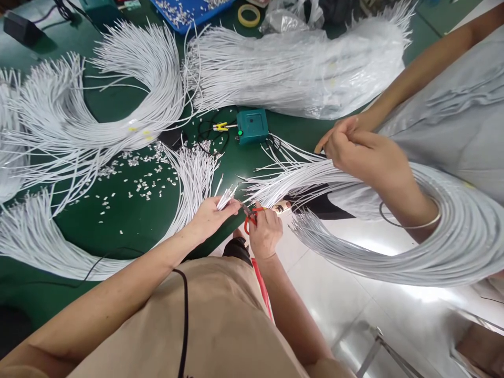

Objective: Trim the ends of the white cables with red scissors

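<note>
My left hand is closed around a small bunch of white wires, their ends poking up past the fingers. Red-handled scissors or snips are in my right hand, the blades pointing at the tips of that bunch. Blades and wire ends are close together; whether they touch I cannot tell. A larger bundle of white wires lies on the table just beyond my left hand. Right of my hands, a co-worker's hand is over a big curved bundle of white wires.
Wire bundles cover the left of the green table, with small white scraps scattered between. A teal box with a yellow clip stands ahead. Behind it lie plastic-wrapped wires, a tape roll and a blue tray.
</note>
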`<state>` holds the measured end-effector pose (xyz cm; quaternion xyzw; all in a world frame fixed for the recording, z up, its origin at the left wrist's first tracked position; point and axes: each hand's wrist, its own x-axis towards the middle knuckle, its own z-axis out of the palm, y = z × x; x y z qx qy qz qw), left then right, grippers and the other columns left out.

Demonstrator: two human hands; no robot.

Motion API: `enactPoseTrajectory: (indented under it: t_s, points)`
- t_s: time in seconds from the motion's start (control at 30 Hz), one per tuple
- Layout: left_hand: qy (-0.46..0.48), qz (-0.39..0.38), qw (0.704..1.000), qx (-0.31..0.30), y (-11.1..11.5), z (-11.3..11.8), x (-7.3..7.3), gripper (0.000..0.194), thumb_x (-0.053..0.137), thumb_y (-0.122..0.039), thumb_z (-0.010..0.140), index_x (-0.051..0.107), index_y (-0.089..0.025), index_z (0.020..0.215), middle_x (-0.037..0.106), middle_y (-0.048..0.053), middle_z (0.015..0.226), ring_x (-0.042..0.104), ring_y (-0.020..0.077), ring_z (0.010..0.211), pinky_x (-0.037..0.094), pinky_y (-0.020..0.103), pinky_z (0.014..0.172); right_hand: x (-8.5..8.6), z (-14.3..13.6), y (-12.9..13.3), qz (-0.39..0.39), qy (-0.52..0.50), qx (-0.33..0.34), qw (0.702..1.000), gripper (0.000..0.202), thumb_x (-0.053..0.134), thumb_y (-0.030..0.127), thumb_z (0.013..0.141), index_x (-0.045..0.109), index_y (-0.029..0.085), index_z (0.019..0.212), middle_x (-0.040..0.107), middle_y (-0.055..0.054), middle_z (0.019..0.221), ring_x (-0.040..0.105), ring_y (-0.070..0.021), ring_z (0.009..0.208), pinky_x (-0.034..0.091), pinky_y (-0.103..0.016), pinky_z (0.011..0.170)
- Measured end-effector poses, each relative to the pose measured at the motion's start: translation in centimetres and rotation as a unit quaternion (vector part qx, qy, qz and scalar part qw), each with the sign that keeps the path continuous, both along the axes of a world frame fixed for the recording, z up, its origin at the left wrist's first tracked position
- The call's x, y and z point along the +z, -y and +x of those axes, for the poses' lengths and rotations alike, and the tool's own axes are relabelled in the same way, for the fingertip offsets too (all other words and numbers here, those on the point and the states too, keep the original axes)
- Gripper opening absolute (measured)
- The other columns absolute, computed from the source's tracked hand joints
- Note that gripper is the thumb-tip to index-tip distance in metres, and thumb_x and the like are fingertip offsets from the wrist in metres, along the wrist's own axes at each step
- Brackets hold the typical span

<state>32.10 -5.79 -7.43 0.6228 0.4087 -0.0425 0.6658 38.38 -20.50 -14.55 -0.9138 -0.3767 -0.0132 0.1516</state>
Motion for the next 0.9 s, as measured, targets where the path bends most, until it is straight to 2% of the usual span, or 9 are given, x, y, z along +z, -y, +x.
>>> enactPoseTrajectory:
  t_s: [0.2,0.37,0.47,0.7,0.9]
  points:
    - [-0.037,-0.027,0.999,0.007,0.3,0.0,1.0,0.026,0.057,-0.042,0.067,0.061,-0.016,0.068,0.063,0.002,0.069,0.054,0.0138,0.059,0.04,0.021,0.051,0.8,0.0,0.5,-0.011,0.001,0.0,1.0,0.034,0.043,0.029,0.087,0.055,0.014,0.115,0.055,-0.007,0.075,0.047,-0.02,0.075,0.03,-0.032,0.064]
    - [-0.03,-0.016,0.999,0.01,0.5,-0.2,1.3,0.026,0.057,-0.041,0.067,0.063,-0.015,0.067,0.063,0.001,0.068,0.052,0.0118,0.057,0.039,0.02,0.05,1.9,0.6,0.8,-0.03,0.035,0.022,0.999,0.028,0.041,0.029,0.088,0.06,0.015,0.104,0.054,-0.006,0.07,0.046,-0.0185,0.068,0.027,-0.031,0.06]
    - [-0.04,-0.016,0.999,0.01,0.6,-0.4,1.2,0.028,0.057,-0.042,0.068,0.064,-0.015,0.069,0.062,0.001,0.065,0.05,0.0112,0.054,0.037,0.02,0.047,2.8,1.4,0.9,-0.053,0.064,0.044,0.996,0.025,0.041,0.029,0.088,0.061,0.015,0.097,0.053,-0.006,0.066,0.044,-0.018,0.065,0.025,-0.031,0.058]
    - [-0.023,-0.004,1.0,0.015,0.6,-0.7,1.0,0.03,0.057,-0.043,0.068,0.065,-0.014,0.073,0.063,0.002,0.07,0.053,0.0123,0.06,0.038,0.02,0.052,5.3,2.9,0.9,-0.092,0.089,0.102,0.987,0.026,0.039,0.025,0.09,0.058,0.014,0.076,0.052,-0.006,0.065,0.045,-0.0169,0.067,0.022,-0.031,0.057]
    - [-0.026,0.009,1.0,0.009,0.7,-1.0,1.3,0.032,0.056,-0.046,0.068,0.064,-0.015,0.068,0.058,0.0,0.056,0.049,0.012,0.05,0.037,0.023,0.048,7.2,3.5,1.0,-0.145,0.132,0.147,0.969,0.028,0.035,0.015,0.09,0.055,0.015,0.07,0.05,-0.005,0.064,0.044,-0.0162,0.065,0.022,-0.032,0.058]
